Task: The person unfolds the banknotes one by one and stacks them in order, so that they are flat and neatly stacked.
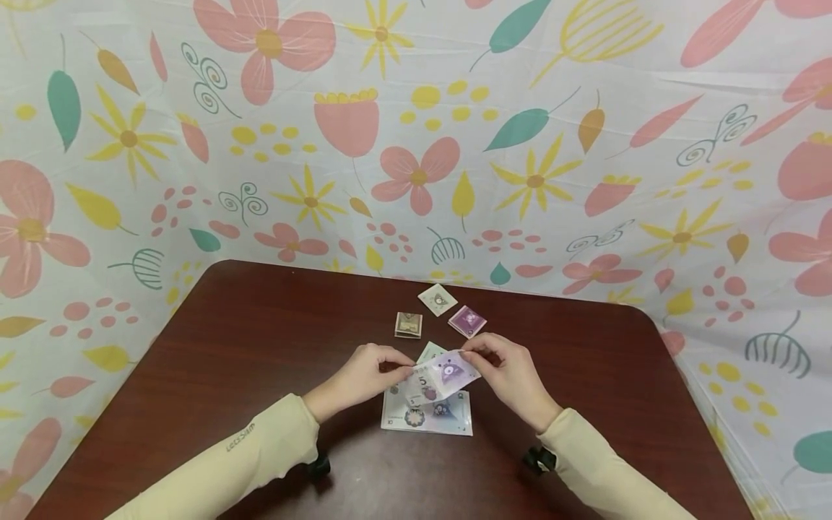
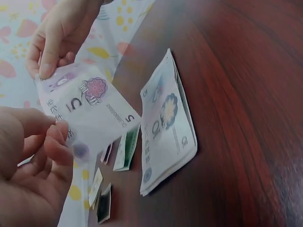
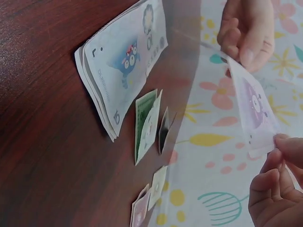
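Observation:
A purple-and-white play banknote [image 1: 448, 372] marked 5 is stretched between both hands above the table. My left hand [image 1: 372, 372] pinches one end between thumb and fingertips, and my right hand [image 1: 510, 372] pinches the other end the same way. Below the held note lies a small stack of blue-and-white play banknotes [image 1: 425, 422], marked 10 and partly covered in the head view. Behind it, a folded green-and-white note [image 3: 147, 125] stands slightly spread. In the left wrist view the held note's face [image 2: 92, 104] shows a pink flower and the number.
Farther back on the dark wooden table [image 1: 260, 339] sit a folded brown note [image 1: 408, 325], a folded white note [image 1: 438, 299] and a folded purple note [image 1: 467, 321]. A flower-printed cloth [image 1: 416, 173] hangs behind the table.

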### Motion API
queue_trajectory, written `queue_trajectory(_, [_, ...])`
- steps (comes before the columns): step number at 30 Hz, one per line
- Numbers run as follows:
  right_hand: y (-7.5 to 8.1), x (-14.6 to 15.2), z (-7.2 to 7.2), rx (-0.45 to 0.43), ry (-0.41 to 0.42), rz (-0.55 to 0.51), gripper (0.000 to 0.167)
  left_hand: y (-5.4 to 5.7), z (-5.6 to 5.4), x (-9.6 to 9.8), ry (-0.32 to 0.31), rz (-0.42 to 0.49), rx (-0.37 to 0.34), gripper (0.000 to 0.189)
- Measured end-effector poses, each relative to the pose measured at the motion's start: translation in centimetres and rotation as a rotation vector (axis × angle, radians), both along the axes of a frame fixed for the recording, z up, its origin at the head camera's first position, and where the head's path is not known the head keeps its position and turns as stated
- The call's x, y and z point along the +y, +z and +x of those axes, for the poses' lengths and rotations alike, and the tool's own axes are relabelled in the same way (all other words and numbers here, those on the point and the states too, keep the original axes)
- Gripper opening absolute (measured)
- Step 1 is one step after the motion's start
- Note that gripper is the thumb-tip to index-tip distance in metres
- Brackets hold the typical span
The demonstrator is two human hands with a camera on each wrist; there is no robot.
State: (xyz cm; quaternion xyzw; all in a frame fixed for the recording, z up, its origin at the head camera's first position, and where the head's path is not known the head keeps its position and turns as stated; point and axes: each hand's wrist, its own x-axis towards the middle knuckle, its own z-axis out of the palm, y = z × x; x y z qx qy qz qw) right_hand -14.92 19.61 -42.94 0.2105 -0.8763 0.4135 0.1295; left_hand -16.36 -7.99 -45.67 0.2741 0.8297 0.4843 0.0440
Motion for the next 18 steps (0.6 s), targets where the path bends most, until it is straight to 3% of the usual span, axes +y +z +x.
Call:
queue_trajectory(6, [-0.2,0.5,0.1,-0.077,-0.032,-0.049,0.014,-0.5,-0.1,-0.6,0.026,-0.024,0.076,0.005])
queue_trajectory(9, [-0.4,0.7,0.1,-0.114,-0.05,-0.073,0.011,-0.9,-0.1,-0.9,0.039,-0.035,0.068,0.005])
queue_trajectory(16, [-1.2,0.8,0.3,-0.191,-0.085,-0.143,0.005,-1.5,0.2,-1.0,0.021,0.055,-0.159,0.006])
queue_trajectory(18, [-1.4,0.9,0.3,-0.217,-0.079,-0.161,0.007,-1.5,0.3,-0.9,0.026,0.095,-0.187,0.004])
